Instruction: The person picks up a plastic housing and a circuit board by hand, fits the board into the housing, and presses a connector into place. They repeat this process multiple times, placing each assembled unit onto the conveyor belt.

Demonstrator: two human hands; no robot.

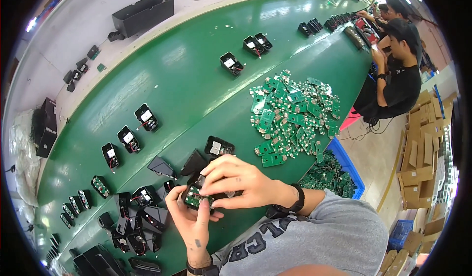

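My left hand is closed around a small black plastic housing with a green circuit board in its open face. From the right, my right hand reaches over it, fingers curled and thumb at the board's edge. Its fingertips partly cover the board, and a dark part beneath them is unclear. Just beyond my hands stand an open black housing with a white block inside and an empty-looking black shell. Several black housings with wires lie heaped left of my left hand.
A big pile of green circuit boards covers the bench at right, above a blue bin full of boards. Open housings stand in rows along the green bench. Co-workers sit at far right, near cardboard boxes.
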